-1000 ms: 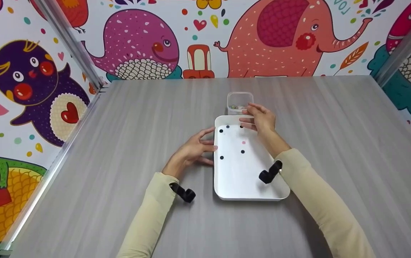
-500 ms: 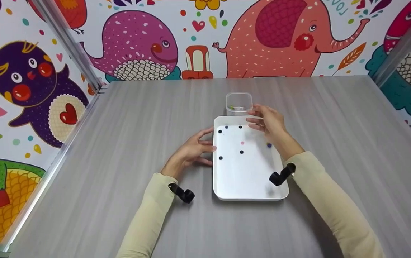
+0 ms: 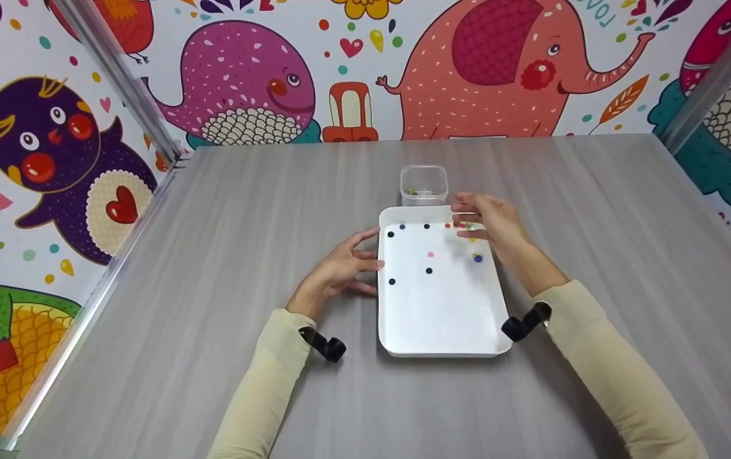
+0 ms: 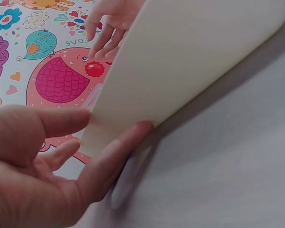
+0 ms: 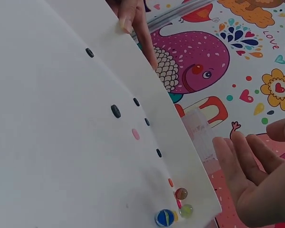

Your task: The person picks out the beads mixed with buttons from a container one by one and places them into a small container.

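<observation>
A white tray (image 3: 442, 312) lies on the table with small round pieces in it. Several flat black discs (image 3: 428, 271) and a pink disc (image 3: 430, 254) are spread over its far half. Near the far right corner sit a blue marble (image 5: 165, 217), a reddish marble (image 5: 181, 193), a greenish marble (image 5: 185, 211) and an orange disc (image 5: 171, 182). My left hand (image 3: 343, 262) rests against the tray's left wall, thumb tip at the rim, fingers spread along the outside. My right hand (image 3: 496, 223) hovers by the far right corner, fingers loosely bent, nothing held.
Just behind the tray's far wall stands a clear plastic box (image 3: 424, 182) with a few small coloured pieces at its bottom. Cartoon-printed panels (image 3: 244, 76) and metal posts (image 3: 123, 83) border the grey table (image 3: 263, 210) at the back and sides.
My right hand has moved right and a little nearer, away from the clear box. The coloured pieces in the tray's right corner have come into view. The left hand stays put.
</observation>
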Available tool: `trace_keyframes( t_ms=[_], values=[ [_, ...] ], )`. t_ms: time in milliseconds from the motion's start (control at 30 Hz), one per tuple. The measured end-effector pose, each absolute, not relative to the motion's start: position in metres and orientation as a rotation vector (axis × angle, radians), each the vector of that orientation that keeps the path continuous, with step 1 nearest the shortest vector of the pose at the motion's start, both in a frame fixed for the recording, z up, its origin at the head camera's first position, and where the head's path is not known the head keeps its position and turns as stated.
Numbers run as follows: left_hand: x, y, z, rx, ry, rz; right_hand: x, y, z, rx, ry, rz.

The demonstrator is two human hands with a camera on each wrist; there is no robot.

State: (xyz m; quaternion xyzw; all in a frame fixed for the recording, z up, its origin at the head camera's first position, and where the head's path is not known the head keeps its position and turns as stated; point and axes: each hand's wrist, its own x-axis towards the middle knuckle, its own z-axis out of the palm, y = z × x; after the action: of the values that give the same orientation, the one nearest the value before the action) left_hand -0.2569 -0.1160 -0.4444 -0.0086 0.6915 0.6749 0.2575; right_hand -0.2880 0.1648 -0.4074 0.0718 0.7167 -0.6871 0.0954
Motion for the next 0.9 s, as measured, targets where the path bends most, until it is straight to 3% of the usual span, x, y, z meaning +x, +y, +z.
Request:
trace_keyframes(
  t_ms=[300,900],
  values=[
    [-0.257,-0.116,-0.444,0.005,1.89,1.819,-0.274,0.184,-0.403,0.037,2.287,-1.913],
    [-0.256,-0.115,-0.445,-0.01,1.882,1.826,-0.252,0.225,-0.413,-0.052,2.335,-1.752]
  ],
)
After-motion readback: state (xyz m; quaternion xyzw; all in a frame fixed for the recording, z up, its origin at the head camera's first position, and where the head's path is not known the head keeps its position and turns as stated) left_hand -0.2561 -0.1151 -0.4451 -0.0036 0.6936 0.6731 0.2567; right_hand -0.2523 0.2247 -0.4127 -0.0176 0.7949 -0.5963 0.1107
